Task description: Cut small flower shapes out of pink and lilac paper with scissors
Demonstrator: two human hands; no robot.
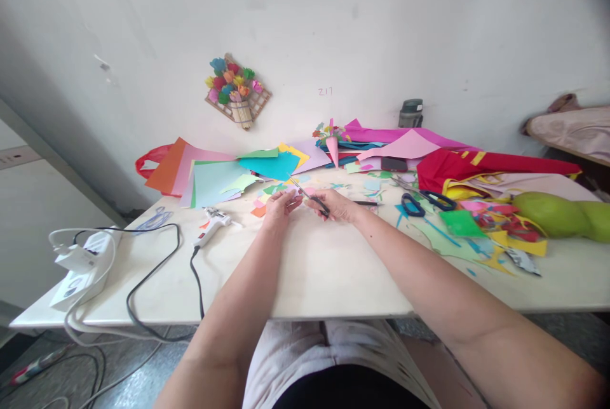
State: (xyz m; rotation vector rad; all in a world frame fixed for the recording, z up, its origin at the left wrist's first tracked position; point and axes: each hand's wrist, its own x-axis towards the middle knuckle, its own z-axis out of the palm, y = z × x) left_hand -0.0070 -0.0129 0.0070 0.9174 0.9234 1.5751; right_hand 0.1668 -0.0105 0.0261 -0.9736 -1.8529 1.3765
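Note:
In the head view, my right hand (339, 206) is closed round the black handles of a pair of scissors (320, 204). Their thin blades point up and left, towards the coloured paper. Close beside them, my left hand (282, 207) pinches a small piece of pale pink paper (298, 193) near the blades. Whether the blades touch that paper is too small to tell. Just beyond both hands lie many small paper scraps (272, 189) in several colours. Behind these rests a teal paper sheet (274, 166).
A white glue gun (212, 230) lies left, its cord running off the table's front edge. A power strip (86, 269) with cables is farther left. Dark-blue-handled scissors (412, 204), green paper offcuts (441, 239) and a red cloth (443, 171) lie right. A pink paper cone (332, 150) stands at the back.

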